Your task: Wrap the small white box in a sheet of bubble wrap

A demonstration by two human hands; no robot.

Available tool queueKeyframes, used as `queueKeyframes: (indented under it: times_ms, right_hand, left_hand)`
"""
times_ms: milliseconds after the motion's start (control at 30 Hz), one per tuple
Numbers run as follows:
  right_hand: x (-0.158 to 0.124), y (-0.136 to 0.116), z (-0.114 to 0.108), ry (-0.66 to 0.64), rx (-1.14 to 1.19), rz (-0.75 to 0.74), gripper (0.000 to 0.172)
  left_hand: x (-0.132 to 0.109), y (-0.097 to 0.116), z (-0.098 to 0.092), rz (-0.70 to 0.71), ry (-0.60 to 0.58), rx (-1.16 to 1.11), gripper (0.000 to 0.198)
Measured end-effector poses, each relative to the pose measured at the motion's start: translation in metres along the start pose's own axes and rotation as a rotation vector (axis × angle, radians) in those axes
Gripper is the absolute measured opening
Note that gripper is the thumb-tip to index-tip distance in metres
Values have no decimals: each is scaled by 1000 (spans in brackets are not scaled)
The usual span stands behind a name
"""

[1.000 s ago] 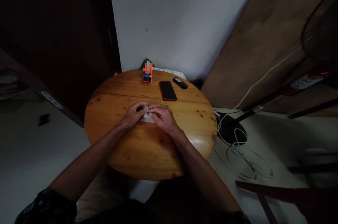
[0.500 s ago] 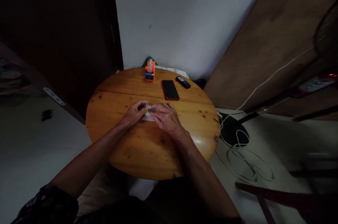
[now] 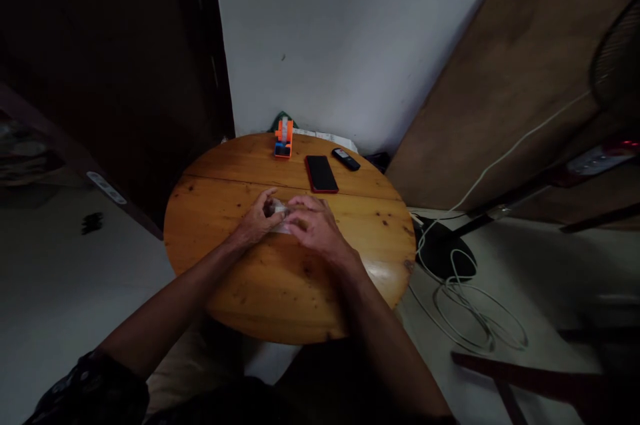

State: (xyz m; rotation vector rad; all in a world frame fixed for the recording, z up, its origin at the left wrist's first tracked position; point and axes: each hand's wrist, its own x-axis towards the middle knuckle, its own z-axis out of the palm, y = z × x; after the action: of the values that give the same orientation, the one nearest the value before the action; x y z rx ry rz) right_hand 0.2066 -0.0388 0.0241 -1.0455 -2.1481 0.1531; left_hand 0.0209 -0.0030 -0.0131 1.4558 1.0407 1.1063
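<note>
Over the middle of the round wooden table (image 3: 240,305), both of my hands meet at a small whitish, partly see-through piece (image 3: 281,227), perhaps plastic or paper. My left hand (image 3: 259,217) holds its left side, thumb lying on it and index finger raised away from the thumb. From the right, my right hand (image 3: 314,223) pinches the piece with bent fingers, which hide part of it. Something dark and too small to name shows between the hands.
Toward the table's back stand an orange tape dispenser (image 3: 283,138), a red-edged black phone (image 3: 321,174) and a dark handset (image 3: 346,159). Papers (image 3: 325,136) lie along the wall. To the right are a fan base (image 3: 440,248), a coiled pale cable (image 3: 465,318) and dark wooden furniture (image 3: 530,375).
My left index finger has lifted, widening the gap to the thumb. My right fingers have shifted slightly on the whitish piece. The view has tilted a little; the table items have not moved.
</note>
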Motion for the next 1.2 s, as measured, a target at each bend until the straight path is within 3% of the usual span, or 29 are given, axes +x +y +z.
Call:
queueKeyframes:
  times_ms: [133,200,400,633,700,867,1067,1200]
  right_hand:
    - [0,9,-12,223,185,197,11]
    - [0,11,-14,245,192,219,12]
    - [-1,6,-2,2,89,22,16]
    - [1,-5,1,-128,-136,-75,16]
    - [1,-4,1,-78,-25,-36,15]
    - [2,5,-2,217,350,212,17]
    - [1,26,-2,449,316,395,17]
    - [0,37,-1,494,322,488,21]
  left_hand:
    - [1,-2,0,6,49,20,71]
    - [1,-4,0,4,51,15,71]
    - [0,-7,-1,34,14,15,69]
    - [1,-10,-2,38,22,47,68]
    - [0,-8,-2,29,18,50,70]
    - [-1,-5,-1,20,24,-6,72]
    - [5,-9,-10,17,143,-77,61]
    - [6,-8,-15,24,215,-100,52]
